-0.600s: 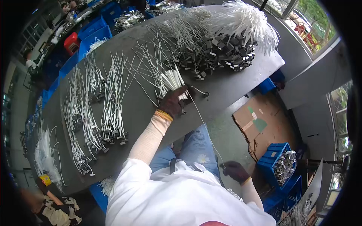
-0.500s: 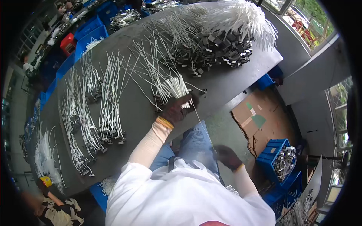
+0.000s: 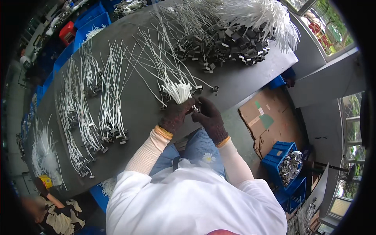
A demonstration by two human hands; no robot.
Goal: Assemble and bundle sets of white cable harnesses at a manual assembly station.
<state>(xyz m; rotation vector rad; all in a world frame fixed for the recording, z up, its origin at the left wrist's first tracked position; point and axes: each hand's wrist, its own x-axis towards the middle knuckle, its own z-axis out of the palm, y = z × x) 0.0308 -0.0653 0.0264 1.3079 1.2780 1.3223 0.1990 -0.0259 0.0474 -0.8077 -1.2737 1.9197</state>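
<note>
Table [image 3: 143,113], broad, dark grey, flat-topped. Carries a large heap of black rectangular connectors with pale strands [image 3: 239,45] at its far right; separate bunches of long white wires [image 3: 111,90] with dark and silvery ends to the left. Flattened brown cardboard [image 3: 282,105] on the floor at right. Nearer, lower right: blue plastic crate [image 3: 270,156] filled with silvery and white looped parts [image 3: 290,168]. Blue crates also line the table's far left edge, one with white strands inside; red plastic container [image 3: 67,33] just beyond.

Forearms in pale sleeves reach forward, hands close together at the table's near edge. Left hand [image 3: 172,117], dark-gloved, yellow cuff: fingers wrapped round the base of a fanned bundle of white tube-like ends [image 3: 178,92]. Right hand [image 3: 210,119], similar glove, just beside it: thumb and forefinger drawn near a small silvery piece [image 3: 196,111]; cannot tell whether they pinch it.

Dark lines of lettering on the blue jeans [image 3: 199,145], too small to read.
</note>
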